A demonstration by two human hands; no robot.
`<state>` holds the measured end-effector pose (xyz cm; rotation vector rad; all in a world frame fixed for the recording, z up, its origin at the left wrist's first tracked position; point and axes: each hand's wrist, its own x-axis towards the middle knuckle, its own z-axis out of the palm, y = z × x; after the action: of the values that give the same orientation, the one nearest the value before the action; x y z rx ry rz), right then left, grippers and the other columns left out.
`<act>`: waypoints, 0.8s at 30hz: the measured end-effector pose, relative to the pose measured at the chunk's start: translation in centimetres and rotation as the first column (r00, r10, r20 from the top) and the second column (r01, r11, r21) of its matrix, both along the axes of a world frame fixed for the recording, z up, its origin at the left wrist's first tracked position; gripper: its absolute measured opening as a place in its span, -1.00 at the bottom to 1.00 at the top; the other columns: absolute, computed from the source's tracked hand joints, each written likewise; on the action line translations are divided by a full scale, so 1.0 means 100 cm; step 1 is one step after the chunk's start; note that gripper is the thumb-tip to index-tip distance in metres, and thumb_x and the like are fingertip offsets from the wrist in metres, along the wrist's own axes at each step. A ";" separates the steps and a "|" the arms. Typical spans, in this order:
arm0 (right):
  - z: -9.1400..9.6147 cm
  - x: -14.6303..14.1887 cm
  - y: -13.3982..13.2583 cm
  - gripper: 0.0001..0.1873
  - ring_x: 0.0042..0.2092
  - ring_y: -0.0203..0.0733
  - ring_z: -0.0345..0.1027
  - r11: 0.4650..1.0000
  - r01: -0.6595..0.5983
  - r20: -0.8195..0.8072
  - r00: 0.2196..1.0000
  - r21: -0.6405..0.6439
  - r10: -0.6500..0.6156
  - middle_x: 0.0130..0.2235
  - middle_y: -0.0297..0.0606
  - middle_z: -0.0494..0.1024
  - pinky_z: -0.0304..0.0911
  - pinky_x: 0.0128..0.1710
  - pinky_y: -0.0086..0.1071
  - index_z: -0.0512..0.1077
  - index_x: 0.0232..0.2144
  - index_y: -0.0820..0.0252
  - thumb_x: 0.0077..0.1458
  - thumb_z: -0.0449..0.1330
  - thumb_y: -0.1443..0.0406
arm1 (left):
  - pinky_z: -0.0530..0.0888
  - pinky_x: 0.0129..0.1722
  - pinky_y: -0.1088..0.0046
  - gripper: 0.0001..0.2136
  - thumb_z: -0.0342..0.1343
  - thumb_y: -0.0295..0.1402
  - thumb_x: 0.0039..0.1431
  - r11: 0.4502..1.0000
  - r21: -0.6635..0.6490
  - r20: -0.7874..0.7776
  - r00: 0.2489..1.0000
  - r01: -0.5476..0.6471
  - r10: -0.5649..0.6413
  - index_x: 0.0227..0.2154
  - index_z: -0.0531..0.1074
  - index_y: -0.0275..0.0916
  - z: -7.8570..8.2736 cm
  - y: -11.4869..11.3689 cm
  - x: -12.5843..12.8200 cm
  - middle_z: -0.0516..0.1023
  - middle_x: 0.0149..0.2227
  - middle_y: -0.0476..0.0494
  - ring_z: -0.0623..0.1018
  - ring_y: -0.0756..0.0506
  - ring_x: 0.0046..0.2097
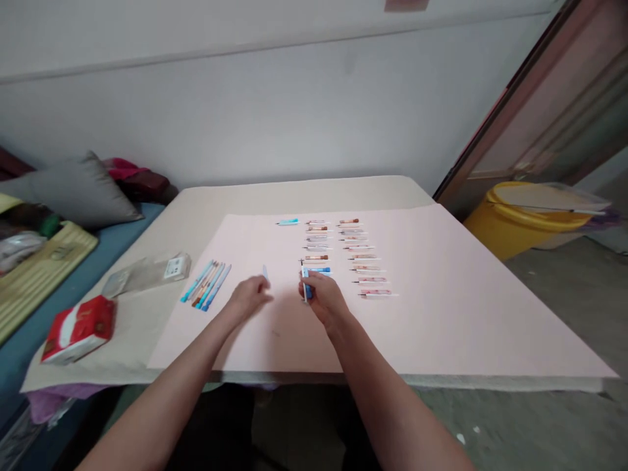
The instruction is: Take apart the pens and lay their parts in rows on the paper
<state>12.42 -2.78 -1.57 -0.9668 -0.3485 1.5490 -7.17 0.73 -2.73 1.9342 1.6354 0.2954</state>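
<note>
My left hand (249, 296) is closed in a pinch over the pink sheet, with a thin pale-blue piece (265, 271) sticking up past its fingers. To its right, my right hand (324, 296) is closed around a pen (303, 278) with a white shaft and a blue part at the fingers. Just beyond that hand lies a blue pen piece (318, 269). Several slim pens with dark tips lie in two columns, among them a pink-patterned pen (375, 292) and a brown-ended pen (349, 222). A bunch of blue and brown pens (209, 284) lies left of my left hand.
The pink sheet (441, 327) covers much of the table. At the left are a clear plastic case (152, 275) and a red tissue pack (81, 328). A grey pillow (83, 190) lies beyond. A yellow bin (520, 226) stands at the right, and a white wall backs the table.
</note>
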 end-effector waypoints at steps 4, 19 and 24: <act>0.002 -0.003 0.000 -0.84 -0.54 -0.40 0.16 1.000 -0.017 -0.010 1.000 0.003 0.017 -0.62 -0.42 0.29 0.12 -0.52 -0.45 0.39 -0.57 0.27 -0.36 0.27 0.41 | 0.27 -0.33 0.47 -0.91 0.05 -0.42 -0.07 0.893 -0.095 -0.018 0.896 0.440 -0.444 -0.43 0.40 -0.17 -0.008 -0.060 0.002 0.40 -0.32 -0.05 0.41 -0.06 -0.31; 0.006 -0.007 -0.004 -0.84 -0.55 -0.41 0.16 0.999 -0.046 -0.023 0.999 0.020 0.046 -0.63 -0.43 0.30 0.11 -0.51 -0.48 0.34 -0.62 0.26 -0.38 0.26 0.43 | 0.37 -0.48 0.50 -0.76 0.23 -0.28 -0.19 0.919 -0.229 0.747 0.548 -0.320 0.376 -0.45 0.38 -0.29 0.019 -0.010 0.033 0.43 -0.58 0.01 0.43 0.04 -0.53; 0.006 -0.007 -0.006 -0.85 -0.54 -0.41 0.16 0.998 -0.054 -0.008 0.999 0.014 0.054 -0.63 -0.43 0.29 0.12 -0.50 -0.47 0.32 -0.63 0.26 -0.38 0.24 0.43 | 0.45 -0.34 0.45 -0.74 0.26 -0.33 -0.21 0.890 -0.359 0.799 0.400 -0.281 0.449 -0.41 0.40 -0.31 0.005 -0.009 0.038 0.48 -0.48 -0.06 0.50 0.01 -0.43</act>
<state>11.77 -3.36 -0.96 -0.9464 -0.3815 1.5972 -3.32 -0.17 -2.19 0.9082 1.2421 1.0933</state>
